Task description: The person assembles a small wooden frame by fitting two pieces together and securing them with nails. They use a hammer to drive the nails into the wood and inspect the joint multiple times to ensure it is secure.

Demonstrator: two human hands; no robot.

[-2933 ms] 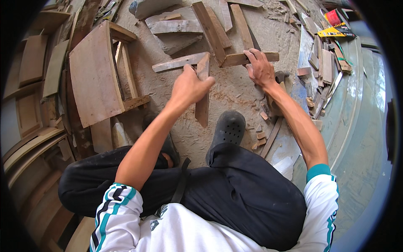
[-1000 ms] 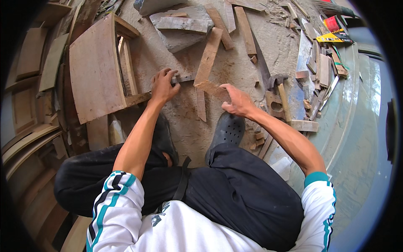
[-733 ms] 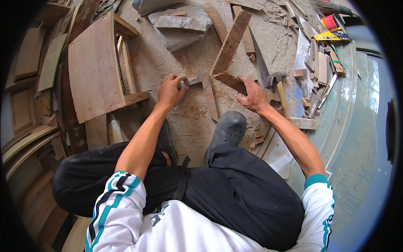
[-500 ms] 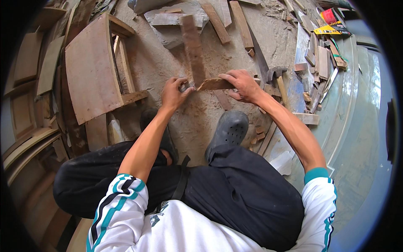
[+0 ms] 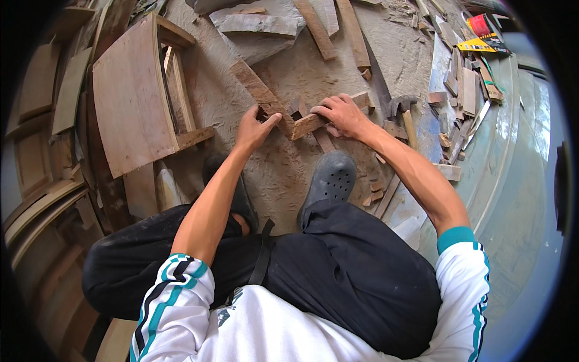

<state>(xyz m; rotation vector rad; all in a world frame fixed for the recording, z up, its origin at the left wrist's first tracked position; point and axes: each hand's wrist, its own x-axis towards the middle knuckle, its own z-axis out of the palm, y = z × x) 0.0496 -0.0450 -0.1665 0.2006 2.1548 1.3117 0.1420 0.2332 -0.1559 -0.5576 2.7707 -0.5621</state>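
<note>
My left hand (image 5: 256,128) is closed on the near part of a brown wooden strip (image 5: 256,85), its thumb pressed along the face. That strip slants away to the far left. My right hand (image 5: 342,117) grips a second, shorter-looking wooden strip (image 5: 307,125) from above, fingers wrapped over it. The near ends of both strips meet in a V between my hands; whether they are fastened I cannot tell. Another wood piece (image 5: 324,142) shows beneath the right-hand strip, just above my grey clog (image 5: 332,178).
A wooden box-like frame (image 5: 129,102) stands at left. The hammer (image 5: 405,117) lies right of my right hand, by a long dark strip (image 5: 377,75). Wood offcuts (image 5: 467,90) pile up at far right. A stone slab (image 5: 259,33) and planks (image 5: 316,30) lie ahead.
The left-hand strip has swung from nearly straight ahead to a slant toward the far left. The right-hand strip has tilted, its inner end now nearer me, and meets the other.
</note>
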